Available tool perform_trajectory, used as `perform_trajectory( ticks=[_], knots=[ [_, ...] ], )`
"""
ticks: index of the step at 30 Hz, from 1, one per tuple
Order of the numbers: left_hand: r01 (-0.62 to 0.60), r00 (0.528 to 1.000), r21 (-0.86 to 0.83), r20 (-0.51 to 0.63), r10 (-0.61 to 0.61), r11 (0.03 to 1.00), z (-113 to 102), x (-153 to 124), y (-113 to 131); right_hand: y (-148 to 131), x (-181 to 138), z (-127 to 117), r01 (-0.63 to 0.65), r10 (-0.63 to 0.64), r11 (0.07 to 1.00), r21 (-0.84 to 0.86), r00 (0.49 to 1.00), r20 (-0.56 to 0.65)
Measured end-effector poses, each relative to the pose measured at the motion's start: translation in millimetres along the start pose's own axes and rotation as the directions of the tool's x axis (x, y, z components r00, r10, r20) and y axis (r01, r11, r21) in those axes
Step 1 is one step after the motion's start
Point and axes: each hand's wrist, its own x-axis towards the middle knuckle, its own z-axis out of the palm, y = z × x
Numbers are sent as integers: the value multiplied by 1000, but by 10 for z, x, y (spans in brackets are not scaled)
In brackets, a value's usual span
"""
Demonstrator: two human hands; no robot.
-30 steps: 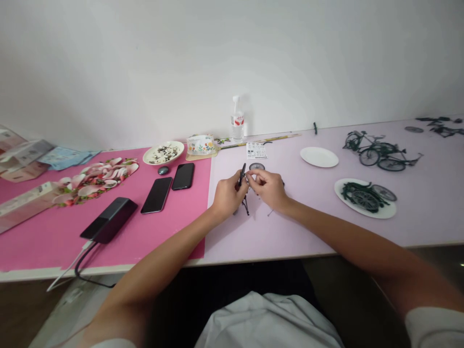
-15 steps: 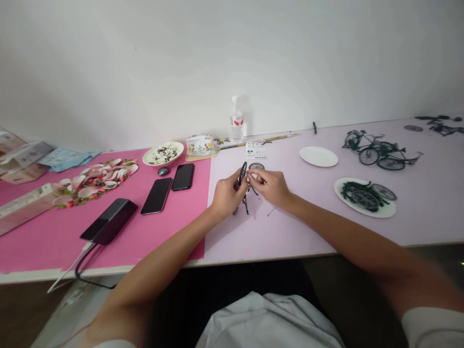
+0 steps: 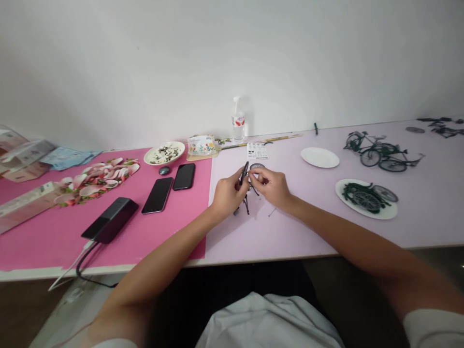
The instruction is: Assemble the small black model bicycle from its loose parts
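Observation:
Between the fingers of my left hand (image 3: 229, 194) is a small dark toy bicycle wheel (image 3: 244, 172), held nearly upright and seen almost edge-on. My right hand (image 3: 271, 187) pinches at the wheel's centre from the right; whatever tiny part sits in its fingertips is too small to name. Dark thin toy bicycle parts (image 3: 247, 205) show below my hands, partly hidden by them. Another spoked wheel (image 3: 257, 166) lies flat just behind my fingers. A thin pin-like piece (image 3: 271, 212) rests on the table near my right wrist.
At right are a plate of dark bicycle parts (image 3: 388, 211), a bare white plate (image 3: 319, 157) and assembled toy bicycles (image 3: 380, 152). A printed sheet (image 3: 257, 151) and bottle (image 3: 238, 126) stand behind. Leftward lie two phones (image 3: 157, 195), a black device (image 3: 110, 220) and petals (image 3: 105, 176).
The wheel in my left hand has tilted slightly, its top leaning to the right. Both hands otherwise stay in place; the whole view has shifted slightly.

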Motion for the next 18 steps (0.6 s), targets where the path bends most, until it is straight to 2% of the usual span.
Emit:
perform_trajectory(
  ticks=[10, 18],
  knots=[
    [-70, 997, 38, -31, 71, 997, 15, -22, -3, -26, 19, -5, 131, -136, 988, -82, 989, -55],
    [-81, 996, 55, -35, 83, 995, 41, -30, -16, -51, -1, 9, 27, -28, 999, -40, 999, -28]
  ],
)
